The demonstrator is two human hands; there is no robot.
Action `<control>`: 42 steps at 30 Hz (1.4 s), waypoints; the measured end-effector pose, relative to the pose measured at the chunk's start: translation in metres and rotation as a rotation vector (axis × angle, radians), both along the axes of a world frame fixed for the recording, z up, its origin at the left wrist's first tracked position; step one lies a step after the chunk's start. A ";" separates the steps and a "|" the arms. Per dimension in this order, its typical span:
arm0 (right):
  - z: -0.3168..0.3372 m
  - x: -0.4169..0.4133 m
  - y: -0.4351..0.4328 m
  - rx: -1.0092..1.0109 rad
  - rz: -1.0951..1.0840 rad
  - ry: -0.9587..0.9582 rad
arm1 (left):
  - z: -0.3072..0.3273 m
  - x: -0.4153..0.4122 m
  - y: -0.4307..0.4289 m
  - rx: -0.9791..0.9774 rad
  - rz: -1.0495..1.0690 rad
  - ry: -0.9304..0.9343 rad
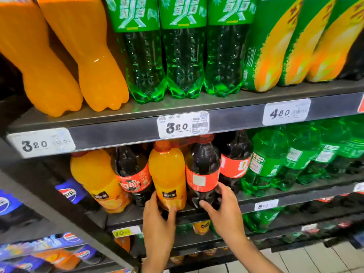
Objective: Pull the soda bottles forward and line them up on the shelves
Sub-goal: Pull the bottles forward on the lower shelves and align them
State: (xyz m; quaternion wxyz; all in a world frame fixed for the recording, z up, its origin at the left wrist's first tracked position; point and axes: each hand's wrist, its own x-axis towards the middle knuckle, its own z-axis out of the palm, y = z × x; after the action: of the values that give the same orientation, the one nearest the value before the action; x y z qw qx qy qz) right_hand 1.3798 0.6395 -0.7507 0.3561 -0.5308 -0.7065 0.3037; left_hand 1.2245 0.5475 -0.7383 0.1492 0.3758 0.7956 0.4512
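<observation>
At shelf front: left hand [157, 219] grips orange bottle [167, 174]; right hand [222, 211] cola bottle [202, 170].

Three white price tags sit in the grey price rail [118, 133] in front of me. The left tag [40, 143] reads 320, with blurred print beside the number. The middle tag [183, 125] also reads 320 and carries a barcode at its right. The right tag [286, 112] reads 450. A red tag [361, 103] is cut off at the right edge. On the lower rail [307, 199], a small white tag [266, 204] is too blurred to read. Lower and further left, a yellow tag [126, 231] shows 10. Pale floor tiles [315, 259] with dark joints lie at the bottom right.
</observation>
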 end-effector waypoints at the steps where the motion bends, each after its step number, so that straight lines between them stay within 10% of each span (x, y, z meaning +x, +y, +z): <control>1: 0.000 -0.003 -0.001 0.016 -0.042 0.002 | -0.002 0.002 0.001 0.009 0.018 0.014; 22: -0.003 0.001 0.000 -0.051 0.070 0.130 | -0.006 0.033 -0.008 0.157 0.069 -0.020; 30: 0.010 0.026 0.004 -0.433 0.271 0.434 | 0.007 0.081 0.014 -0.040 -0.298 -0.603; 42: 0.011 0.033 0.003 -0.519 0.306 0.539 | 0.007 0.096 0.014 0.026 -0.236 -0.629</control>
State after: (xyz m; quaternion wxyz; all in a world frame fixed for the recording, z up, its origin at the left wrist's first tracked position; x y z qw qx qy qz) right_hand 1.4123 0.6429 -0.7396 0.3336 -0.3931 -0.5585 0.6498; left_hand 1.3207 0.5617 -0.7309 0.4339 0.3094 0.6556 0.5349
